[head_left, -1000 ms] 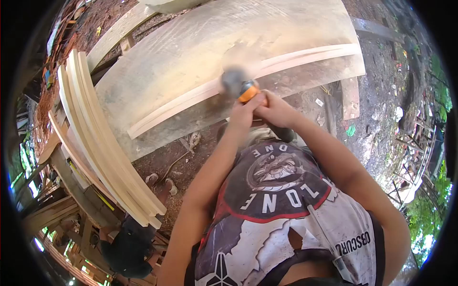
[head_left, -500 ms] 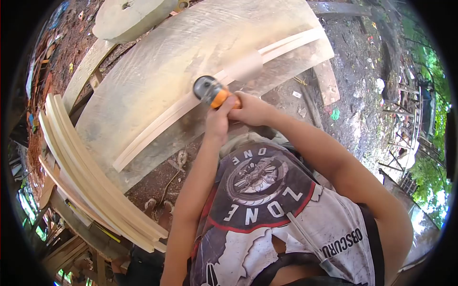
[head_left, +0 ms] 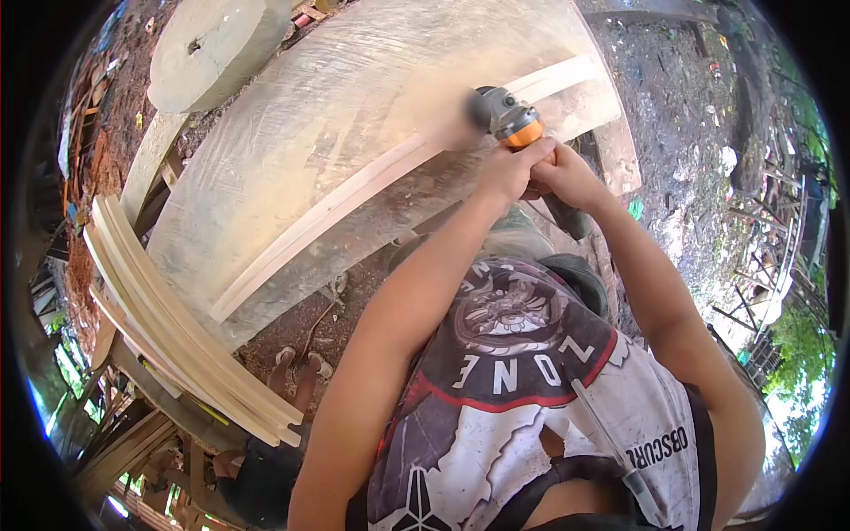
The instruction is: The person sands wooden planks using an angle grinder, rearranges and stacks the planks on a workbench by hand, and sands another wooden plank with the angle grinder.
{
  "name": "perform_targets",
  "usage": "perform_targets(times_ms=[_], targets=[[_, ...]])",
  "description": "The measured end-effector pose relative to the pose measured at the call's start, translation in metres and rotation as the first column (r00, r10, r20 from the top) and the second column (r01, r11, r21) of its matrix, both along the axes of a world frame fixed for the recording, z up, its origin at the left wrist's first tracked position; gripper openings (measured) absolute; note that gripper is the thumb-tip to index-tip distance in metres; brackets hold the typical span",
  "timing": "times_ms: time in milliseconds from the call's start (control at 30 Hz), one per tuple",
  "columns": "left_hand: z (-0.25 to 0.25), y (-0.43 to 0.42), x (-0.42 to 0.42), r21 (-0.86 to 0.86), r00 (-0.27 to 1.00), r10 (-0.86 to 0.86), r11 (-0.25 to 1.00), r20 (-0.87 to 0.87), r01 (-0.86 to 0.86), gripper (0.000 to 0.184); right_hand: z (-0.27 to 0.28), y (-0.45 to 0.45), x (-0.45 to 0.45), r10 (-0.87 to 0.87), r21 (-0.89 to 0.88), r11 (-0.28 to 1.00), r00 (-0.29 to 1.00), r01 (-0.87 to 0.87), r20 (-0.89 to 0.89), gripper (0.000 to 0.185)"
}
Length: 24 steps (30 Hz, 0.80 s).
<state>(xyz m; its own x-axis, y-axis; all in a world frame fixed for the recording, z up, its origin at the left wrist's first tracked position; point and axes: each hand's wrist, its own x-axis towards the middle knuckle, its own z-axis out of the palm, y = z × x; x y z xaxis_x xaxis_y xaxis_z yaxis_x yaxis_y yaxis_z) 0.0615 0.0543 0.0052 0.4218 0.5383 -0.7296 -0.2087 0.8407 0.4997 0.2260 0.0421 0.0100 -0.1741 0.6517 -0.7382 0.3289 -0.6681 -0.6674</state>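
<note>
Both hands are wrapped round an orange and grey angle grinder (head_left: 520, 129). My left hand (head_left: 512, 172) is on its body just behind the orange part, and my right hand (head_left: 567, 177) grips it beside the left. The grinder's dark, blurred head is over a long curved wooden strip (head_left: 345, 202), right of its middle. That strip lies on a wide, dusty board (head_left: 292, 133). Whether the disc touches the wood is hidden by the blur.
A stack of curved wooden strips (head_left: 177, 323) stands at the left. A round slab (head_left: 212, 55) is at the upper left. Another person in dark clothing (head_left: 261, 478) is at the lower left. Debris-strewn ground (head_left: 682, 168) lies to the right.
The grinder, held in both hands, first went left along the strip, then back right and up toward its far end. The camera view has shifted, showing more of the round slab.
</note>
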Motion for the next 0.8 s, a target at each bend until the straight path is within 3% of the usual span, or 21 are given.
perform_targets(times_ms=[100, 167, 200, 233, 267, 367, 500, 600, 700, 800], targets=[[-0.012, -0.001, -0.001, 0.032, 0.998, -0.028, 0.999, -0.048, 0.030, 0.044, -0.017, -0.012, -0.004, -0.108, 0.025, 0.994, 0.990, 0.110, -0.086, 0.042], [-0.005, -0.012, -0.025, -0.024, 0.997, 0.057, 0.998, -0.048, -0.059, 0.044, 0.007, -0.010, -0.034, -0.030, 0.031, 0.999, 0.999, 0.031, -0.026, 0.044], [0.002, -0.022, -0.040, -0.058, 0.992, 0.120, 0.991, -0.038, -0.122, 0.044, 0.002, -0.012, -0.046, 0.031, 0.016, 0.999, 0.994, -0.029, -0.104, 0.046], [0.004, -0.034, -0.056, -0.067, 0.981, 0.190, 0.979, -0.045, -0.193, 0.042, 0.031, -0.008, -0.068, 0.124, 0.070, 0.989, 0.991, -0.128, 0.057, 0.049], [0.003, -0.046, -0.070, -0.077, 0.964, 0.262, 0.961, -0.054, -0.266, 0.041, 0.018, -0.013, -0.080, 0.169, 0.083, 0.982, 0.986, -0.169, 0.009, 0.051], [-0.002, -0.069, -0.098, -0.042, 0.919, 0.387, 0.920, -0.075, -0.390, 0.036, 0.016, -0.017, -0.110, 0.339, 0.112, 0.929, 0.932, -0.354, 0.128, 0.058], [0.006, -0.062, -0.079, -0.087, 0.923, 0.381, 0.919, -0.049, -0.384, 0.035, 0.020, -0.019, -0.091, 0.329, 0.118, 0.928, 0.926, -0.354, 0.188, 0.062], [-0.005, -0.043, -0.042, -0.030, 0.958, 0.286, 0.958, 0.028, -0.285, 0.034, 0.018, -0.015, -0.051, 0.218, 0.086, 0.968, 0.958, -0.237, 0.188, 0.065], [0.003, -0.018, -0.005, -0.112, 0.991, 0.131, 0.985, 0.020, -0.128, 0.042, 0.005, -0.014, -0.013, 0.123, 0.098, 0.985, 0.972, -0.144, 0.201, 0.063], [0.001, -0.002, 0.013, -0.048, 0.999, 0.029, 0.999, 0.038, -0.027, 0.037, 0.000, -0.007, 0.007, -0.049, 0.031, 0.998, 0.997, 0.047, 0.056, 0.046]])
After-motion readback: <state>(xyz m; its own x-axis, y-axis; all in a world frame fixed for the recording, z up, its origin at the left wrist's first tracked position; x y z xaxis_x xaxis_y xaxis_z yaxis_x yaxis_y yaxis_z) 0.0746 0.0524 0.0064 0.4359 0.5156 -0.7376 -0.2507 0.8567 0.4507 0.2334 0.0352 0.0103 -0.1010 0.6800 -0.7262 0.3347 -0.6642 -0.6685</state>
